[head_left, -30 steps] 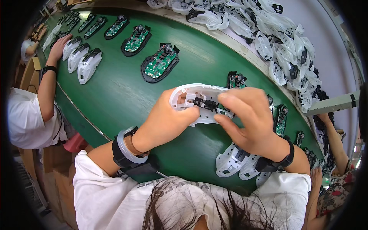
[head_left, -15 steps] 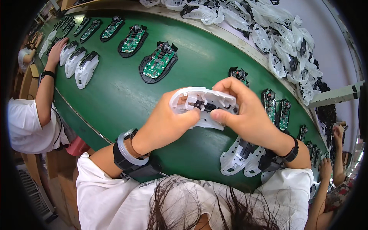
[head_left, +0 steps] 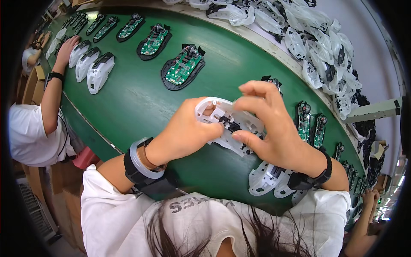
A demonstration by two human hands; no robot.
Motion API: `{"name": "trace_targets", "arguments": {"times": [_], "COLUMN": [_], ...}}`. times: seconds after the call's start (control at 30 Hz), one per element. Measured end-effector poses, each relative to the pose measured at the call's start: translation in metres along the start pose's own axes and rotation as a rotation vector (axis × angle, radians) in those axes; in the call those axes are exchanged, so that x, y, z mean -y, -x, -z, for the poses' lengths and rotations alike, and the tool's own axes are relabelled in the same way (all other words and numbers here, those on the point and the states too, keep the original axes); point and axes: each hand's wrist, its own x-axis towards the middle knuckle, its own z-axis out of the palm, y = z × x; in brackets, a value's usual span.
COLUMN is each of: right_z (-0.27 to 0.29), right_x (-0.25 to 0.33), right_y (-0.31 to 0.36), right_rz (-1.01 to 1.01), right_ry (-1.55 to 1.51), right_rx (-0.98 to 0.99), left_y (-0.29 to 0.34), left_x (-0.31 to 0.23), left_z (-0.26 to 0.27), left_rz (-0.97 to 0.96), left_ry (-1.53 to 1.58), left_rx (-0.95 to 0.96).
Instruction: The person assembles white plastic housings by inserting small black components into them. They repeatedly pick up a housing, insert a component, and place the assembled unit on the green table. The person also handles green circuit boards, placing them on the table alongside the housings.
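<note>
A white mouse top shell [head_left: 216,104] is held with its hollow inside facing up, above the green bench. My left hand [head_left: 182,133] grips its left end, the thumb pressing inside beside a small black part [head_left: 231,126] fitted in the shell. Around the shell's right side, my right hand [head_left: 280,136] has its fingers raised and spread, the thumb close to the black part; whether the thumb touches cannot be made out. Just beyond lies a black mouse base with a green circuit board [head_left: 182,70]. White shells [head_left: 264,179] rest below my right forearm.
More bases with boards [head_left: 153,43] line the green bench [head_left: 128,94] on both sides. A heap of white shells [head_left: 314,51] covers the far right ledge. At left, a co-worker's hand [head_left: 67,49] is beside several white shells [head_left: 101,73]. Another person's arm [head_left: 367,212] shows at right.
My right hand's fingers have lifted off the shell and spread apart. The shell has tilted, its right end lower. My left hand keeps its grip.
</note>
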Motion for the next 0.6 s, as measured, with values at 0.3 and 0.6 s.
{"name": "trace_targets", "arguments": {"times": [0.3,0.6], "right_z": [-0.006,0.072], "right_x": [0.024,-0.119], "right_y": [0.015,-0.067], "right_rz": [0.411,-0.177], "right_ry": [0.917,0.788], "right_rx": [-0.025,-0.274], "left_y": [0.013,0.039], "left_x": [-0.010,0.008], "left_z": [0.000,-0.017], "left_rz": [-0.276,-0.470], "left_ry": [-0.369,-1.064], "left_rx": [-0.052,0.555]}}
